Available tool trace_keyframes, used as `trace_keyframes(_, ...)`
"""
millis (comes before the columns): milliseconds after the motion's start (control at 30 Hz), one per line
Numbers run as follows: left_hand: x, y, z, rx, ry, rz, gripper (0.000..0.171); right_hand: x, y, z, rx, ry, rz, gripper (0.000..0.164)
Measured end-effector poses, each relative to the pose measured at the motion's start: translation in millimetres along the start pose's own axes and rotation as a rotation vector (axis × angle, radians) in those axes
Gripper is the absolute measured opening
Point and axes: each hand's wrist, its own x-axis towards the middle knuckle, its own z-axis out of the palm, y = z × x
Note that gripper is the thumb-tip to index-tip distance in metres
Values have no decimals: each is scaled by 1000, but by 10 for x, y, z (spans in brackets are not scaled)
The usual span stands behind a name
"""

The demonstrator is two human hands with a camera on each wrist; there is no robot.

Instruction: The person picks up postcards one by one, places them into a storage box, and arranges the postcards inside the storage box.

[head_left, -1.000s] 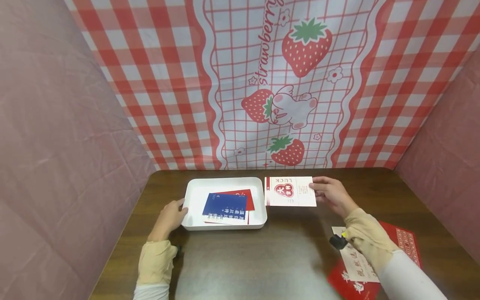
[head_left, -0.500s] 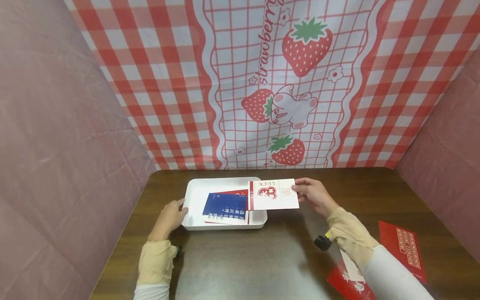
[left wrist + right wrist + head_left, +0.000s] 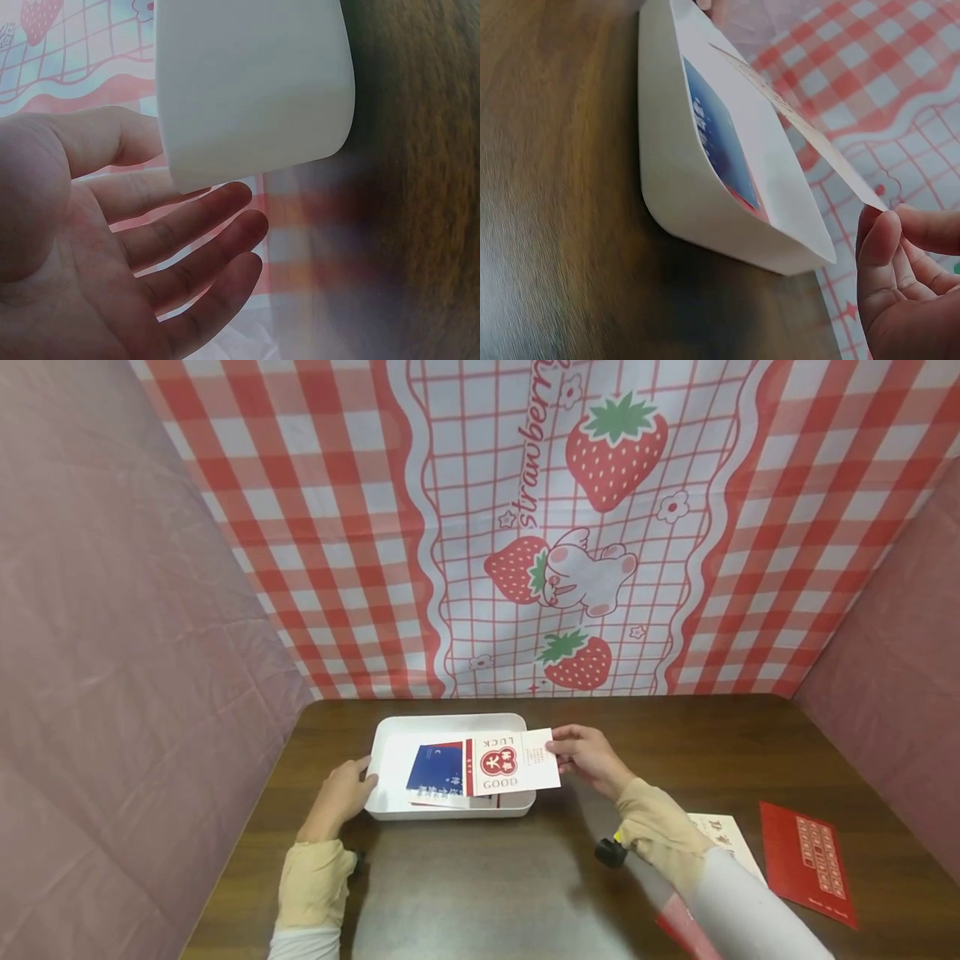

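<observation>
My right hand (image 3: pixel 596 762) pinches the right end of a white card (image 3: pixel 513 762) with red print, between thumb and fingertips. The card hangs tilted over the right part of a white tray (image 3: pixel 390 789), apart from what lies inside. A blue card (image 3: pixel 435 768) lies in the tray with a red card and a pale one partly under it. My left hand (image 3: pixel 341 793) holds the tray's left end at the rim. In the left wrist view its thumb and index finger (image 3: pixel 135 191) meet the tray edge, tips partly hidden, while the other fingers extend loosely.
On the brown table (image 3: pixel 465 885), to the right, lie a red card (image 3: pixel 806 860), a cream card (image 3: pixel 723 839) and another red card (image 3: pixel 682 927) partly hidden by the right arm. A strawberry-print checked cloth (image 3: pixel 360 568) hangs behind; pink cloth (image 3: pixel 150 652) flanks the sides.
My right hand has carried the white card leftward, from beside the tray to over it, covering part of the blue card. The left hand and tray have stayed in place.
</observation>
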Motion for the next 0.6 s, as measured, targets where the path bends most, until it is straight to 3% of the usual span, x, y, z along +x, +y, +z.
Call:
trace_keyframes(367, 6, 3, -9, -6, 1, -9, 51, 14, 49, 279, 30, -38, 34, 25)
trace_keyframes(600, -2, 17, -11, -13, -3, 2, 50, -14, 116, 355, -10, -48, 5, 34)
